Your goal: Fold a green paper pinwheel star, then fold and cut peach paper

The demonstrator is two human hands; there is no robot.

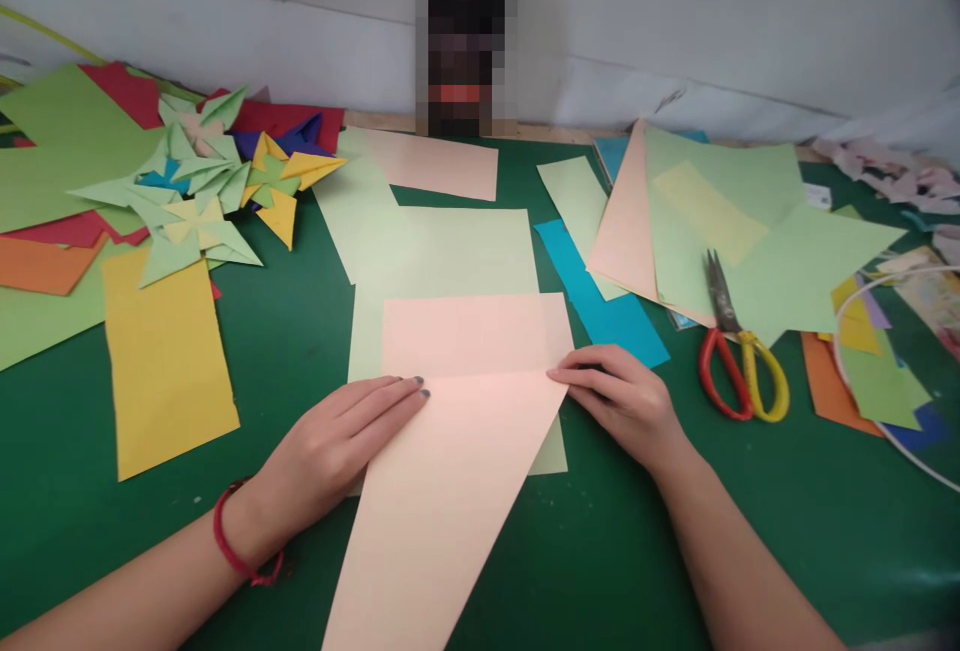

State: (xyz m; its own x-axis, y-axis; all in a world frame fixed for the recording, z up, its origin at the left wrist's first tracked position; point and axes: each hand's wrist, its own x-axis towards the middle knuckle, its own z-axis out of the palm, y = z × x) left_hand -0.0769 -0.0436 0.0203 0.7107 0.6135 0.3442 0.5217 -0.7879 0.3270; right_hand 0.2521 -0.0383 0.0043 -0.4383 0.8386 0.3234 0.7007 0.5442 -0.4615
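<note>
A long pale pink sheet of paper [435, 491] lies in front of me, with a crosswise crease level with my fingers and its near end running out of view at the bottom. Pressed flat on its left edge, my left hand [337, 441] has its fingers stretched out. My right hand [619, 396] pinches the sheet's right edge at the crease between thumb and fingers. Beneath the pink sheet is a pale green sheet [465, 251], its far part and a near right corner showing.
Folded paper stars [196, 226] and coloured sheets pile up at the left, beside a yellow sheet [171, 371]. Scissors [731, 351] with red and yellow handles lie right of my right hand, near a blue strip [600, 291] and green sheets [810, 241]. A white cable [841, 351] curves at far right.
</note>
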